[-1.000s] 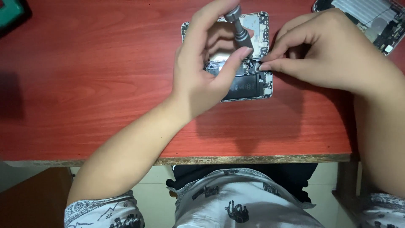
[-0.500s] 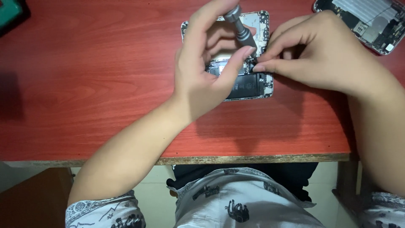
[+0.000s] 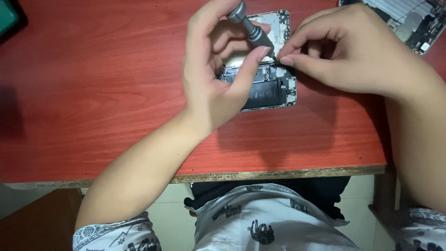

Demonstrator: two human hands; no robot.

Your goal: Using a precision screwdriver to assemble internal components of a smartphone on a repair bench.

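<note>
An opened phone [image 3: 272,90] lies on the red wooden table [image 3: 93,93], its black battery and circuit boards exposed. My left hand [image 3: 218,69] grips a small grey screwdriver [image 3: 251,30] between thumb and fingers, the tool slanting down to the phone's inner parts. My right hand [image 3: 353,51] rests at the phone's right side, its thumb and forefinger pinched together right at the screwdriver's tip. What the pinch holds is too small to see. Most of the phone's upper half is hidden behind my hands.
Another opened phone shell [image 3: 411,21] lies at the table's far right corner. A dark object with a green face [image 3: 9,18] sits at the far left edge. The table's front edge [image 3: 278,174] runs just above my lap.
My right hand's pinched fingertips shifted slightly left toward the screwdriver tip. My left hand keeps the screwdriver in about the same place.
</note>
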